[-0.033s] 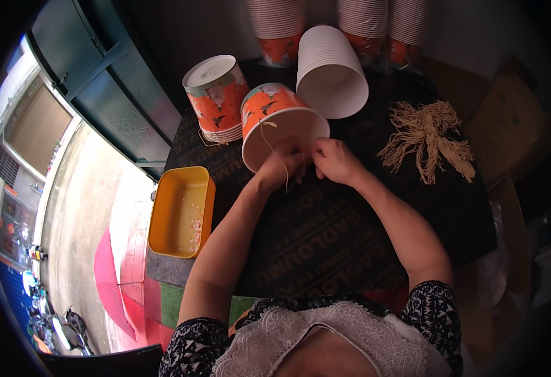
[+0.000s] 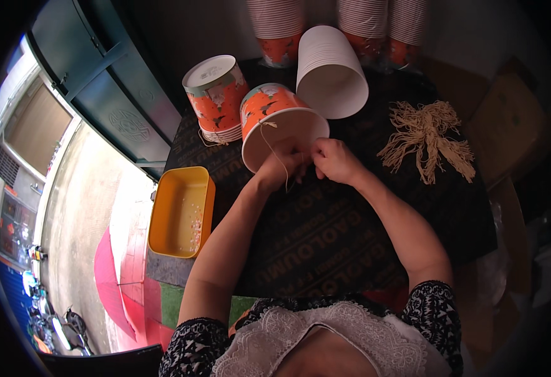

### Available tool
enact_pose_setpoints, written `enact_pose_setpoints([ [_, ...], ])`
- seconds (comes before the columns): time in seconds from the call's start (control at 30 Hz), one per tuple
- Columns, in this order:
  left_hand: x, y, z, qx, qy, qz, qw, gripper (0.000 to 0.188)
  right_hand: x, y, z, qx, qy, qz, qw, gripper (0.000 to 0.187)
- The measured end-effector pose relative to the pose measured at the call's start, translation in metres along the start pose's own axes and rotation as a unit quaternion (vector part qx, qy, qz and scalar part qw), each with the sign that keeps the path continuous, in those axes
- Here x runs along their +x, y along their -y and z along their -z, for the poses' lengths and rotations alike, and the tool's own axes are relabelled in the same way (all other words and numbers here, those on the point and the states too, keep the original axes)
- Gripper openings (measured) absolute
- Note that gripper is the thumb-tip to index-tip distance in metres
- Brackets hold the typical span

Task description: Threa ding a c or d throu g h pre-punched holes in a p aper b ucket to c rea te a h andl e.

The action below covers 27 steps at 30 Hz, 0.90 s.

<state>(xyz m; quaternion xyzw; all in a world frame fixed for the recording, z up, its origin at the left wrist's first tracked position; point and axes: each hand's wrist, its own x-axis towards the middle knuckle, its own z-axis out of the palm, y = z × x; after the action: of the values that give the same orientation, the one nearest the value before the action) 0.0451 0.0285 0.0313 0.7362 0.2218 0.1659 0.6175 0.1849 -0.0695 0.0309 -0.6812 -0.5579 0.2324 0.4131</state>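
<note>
An orange printed paper bucket [image 2: 269, 103] lies tilted on the dark table, its white mouth facing me. A thin beige string [image 2: 286, 176] is knotted at the upper left of its rim and hangs in a loop past my left hand. My left hand [image 2: 280, 166] is at the lower edge of the mouth, fingers bent together by the string; the fingertips are partly hidden. Closed in a pinch, my right hand [image 2: 337, 160] presses against the right side of the rim. Whatever lies between its fingers is too small to make out.
Upside-down orange buckets [image 2: 215, 103] stand nested at the left, string by their rims. A white stack of buckets [image 2: 332, 72] lies behind. Beige strings [image 2: 429, 141] are bundled at the right. A yellow bin [image 2: 178, 210] holds small pale bits. Wrapped bucket stacks [image 2: 278, 28] stand at the back.
</note>
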Motion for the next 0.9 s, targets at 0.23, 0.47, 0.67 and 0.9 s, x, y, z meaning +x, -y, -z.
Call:
enact_pose_setpoints([
  [0.23,-0.001,-0.003,0.005,0.001,-0.003,0.026,1.0,0.007,-0.002,0.0,0.003,0.057,0.059,-0.015,0.996,0.01],
  [0.47,0.004,0.01,0.006,-0.044,-0.001,-0.021,0.999,0.006,0.0,-0.016,-0.011,-0.151,-0.19,0.202,0.949,0.007],
  [0.67,0.006,0.014,-0.002,0.007,-0.033,0.007,0.999,0.008,0.003,-0.032,-0.022,-0.077,-0.2,0.183,0.959,0.007],
  [0.9,0.01,0.029,-0.013,0.252,-0.136,-0.238,0.928,0.007,0.002,-0.033,-0.023,-0.065,-0.2,0.162,0.964,0.013],
])
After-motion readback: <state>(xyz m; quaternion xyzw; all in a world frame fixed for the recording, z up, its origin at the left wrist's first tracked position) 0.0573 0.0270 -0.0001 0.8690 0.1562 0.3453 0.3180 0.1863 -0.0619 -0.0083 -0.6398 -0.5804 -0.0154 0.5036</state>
